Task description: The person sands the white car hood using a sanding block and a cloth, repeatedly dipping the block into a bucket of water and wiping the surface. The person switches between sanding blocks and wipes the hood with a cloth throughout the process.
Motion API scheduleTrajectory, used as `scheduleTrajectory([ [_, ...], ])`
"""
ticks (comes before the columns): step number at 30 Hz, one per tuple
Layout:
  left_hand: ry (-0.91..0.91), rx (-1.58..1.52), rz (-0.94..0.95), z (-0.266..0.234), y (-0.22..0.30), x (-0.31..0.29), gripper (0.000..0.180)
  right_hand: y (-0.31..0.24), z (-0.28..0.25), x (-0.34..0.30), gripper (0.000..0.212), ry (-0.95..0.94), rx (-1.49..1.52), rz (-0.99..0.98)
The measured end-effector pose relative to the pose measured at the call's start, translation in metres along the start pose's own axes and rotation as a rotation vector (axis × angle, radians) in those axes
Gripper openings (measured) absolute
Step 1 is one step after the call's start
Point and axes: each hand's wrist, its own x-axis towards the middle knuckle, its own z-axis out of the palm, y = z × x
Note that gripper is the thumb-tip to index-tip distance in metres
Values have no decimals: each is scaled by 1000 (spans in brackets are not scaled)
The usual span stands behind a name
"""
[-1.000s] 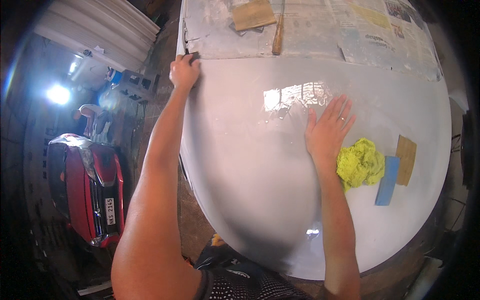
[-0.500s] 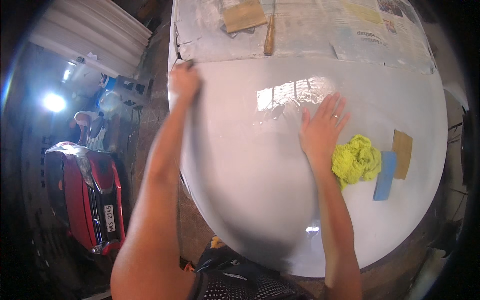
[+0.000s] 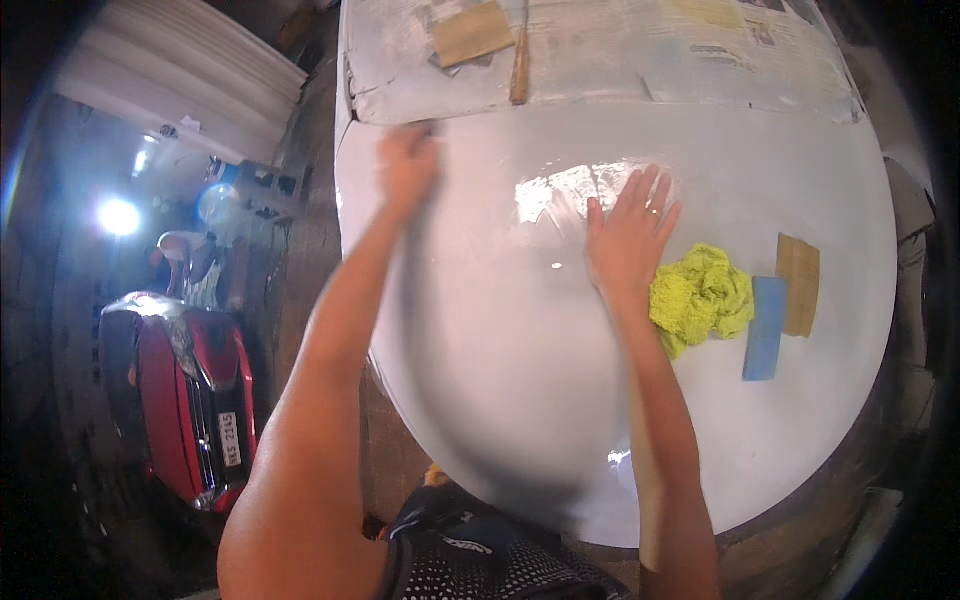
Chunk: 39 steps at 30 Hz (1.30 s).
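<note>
A glossy white car hood (image 3: 500,370) spreads out in front of me, with bright light reflected on its surface. My left hand (image 3: 408,168) is closed near the far left part of the hood, close to the papered edge. Something small and dark shows at its fingertips, but I cannot make out what it is. My right hand (image 3: 630,235) lies flat on the hood, fingers spread and holding nothing. Just right of that wrist sits a crumpled yellow-green cloth (image 3: 705,295). Beyond the cloth lie a flat blue block (image 3: 764,330) and a brown rectangular piece (image 3: 799,285).
Paint-smeared newspaper (image 3: 600,60) covers the area past the hood. On it rest a tan rectangular piece (image 3: 473,35) and a tool with a wooden handle (image 3: 520,75). At left stands a red car (image 3: 180,400), with a person (image 3: 190,265) bending behind it.
My left hand has slid to the right across the far part of the hood, still closed. My right hand stays flat on the surface. The view has shifted slightly.
</note>
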Motion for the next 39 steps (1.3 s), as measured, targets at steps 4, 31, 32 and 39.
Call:
scheduleTrajectory([
  [4,-7,72,-82,20,4,0,32,6,5,2,75,29,-12,6],
  [31,-840,-943,121,-149,0,-129,95,-207,-56,-137,43,-198,1395,818],
  [32,-860,-973,122,-150,-9,-119,93,-213,-52,-133,42,-198,1405,819],
  [39,-663,-1061,44,-134,-34,-86,60,-240,-51,-94,25,-316,1089,761],
])
